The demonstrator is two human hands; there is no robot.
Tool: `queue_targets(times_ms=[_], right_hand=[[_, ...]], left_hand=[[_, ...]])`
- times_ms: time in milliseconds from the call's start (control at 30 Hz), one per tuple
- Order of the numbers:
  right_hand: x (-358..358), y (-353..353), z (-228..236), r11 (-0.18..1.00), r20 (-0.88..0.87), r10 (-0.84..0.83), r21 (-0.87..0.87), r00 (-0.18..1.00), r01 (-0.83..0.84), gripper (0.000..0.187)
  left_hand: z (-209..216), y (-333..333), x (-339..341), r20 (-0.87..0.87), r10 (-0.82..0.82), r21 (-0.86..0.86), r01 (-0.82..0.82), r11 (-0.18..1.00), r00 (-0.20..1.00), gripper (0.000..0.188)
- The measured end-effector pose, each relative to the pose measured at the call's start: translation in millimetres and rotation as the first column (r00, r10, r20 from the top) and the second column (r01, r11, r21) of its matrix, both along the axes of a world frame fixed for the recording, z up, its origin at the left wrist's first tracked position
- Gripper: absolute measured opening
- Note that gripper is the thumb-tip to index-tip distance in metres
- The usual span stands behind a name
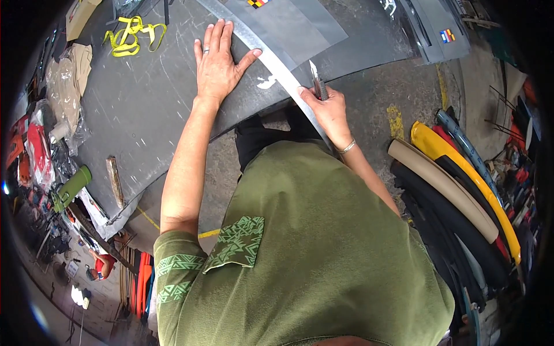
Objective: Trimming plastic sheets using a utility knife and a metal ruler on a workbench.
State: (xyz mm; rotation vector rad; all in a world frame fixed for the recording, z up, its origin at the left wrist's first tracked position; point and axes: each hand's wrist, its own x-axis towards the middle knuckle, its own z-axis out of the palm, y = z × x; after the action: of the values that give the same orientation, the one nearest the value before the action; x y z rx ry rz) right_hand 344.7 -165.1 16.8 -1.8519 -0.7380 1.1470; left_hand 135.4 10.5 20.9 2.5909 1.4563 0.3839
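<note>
One splayed left hand (219, 68) lies flat, the right hand (331, 113) grips a knife (318, 82), and the ruler (278, 70) between could skid if nudged.

even, moderate light; sheen on metal strip (277, 70); white glare (79, 297) lower left; edges bent, rim black

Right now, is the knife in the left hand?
No, the right hand holds the knife; the left hand rests on the table.
</note>
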Motion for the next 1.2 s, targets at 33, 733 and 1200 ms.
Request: queue_targets(times_ms=[33,733,1200], right_hand=[[0.1,0.2,0.1,1.000,0.006,0.005,-0.006,1.000,-0.004,0.032],[3.2,-0.4,-4.0,0.998,-0.064,0.023,-0.061,0.998,-0.027,0.029],[3.0,0.4,1.6,0.998,-0.068,0.021,-0.060,0.997,-0.025,0.030]], left_hand=[[0.2,0.3,-0.4,0.002,0.001,0.002,-0.001,1.000,1.000,0.095],[1.1,0.5,0.3,0.020,-0.002,-0.001,0.002,1.000,1.000,0.095],[-1.3,1.1,-1.2,0.024,-0.007,0.007,0.007,1.000,1.000,0.096]])
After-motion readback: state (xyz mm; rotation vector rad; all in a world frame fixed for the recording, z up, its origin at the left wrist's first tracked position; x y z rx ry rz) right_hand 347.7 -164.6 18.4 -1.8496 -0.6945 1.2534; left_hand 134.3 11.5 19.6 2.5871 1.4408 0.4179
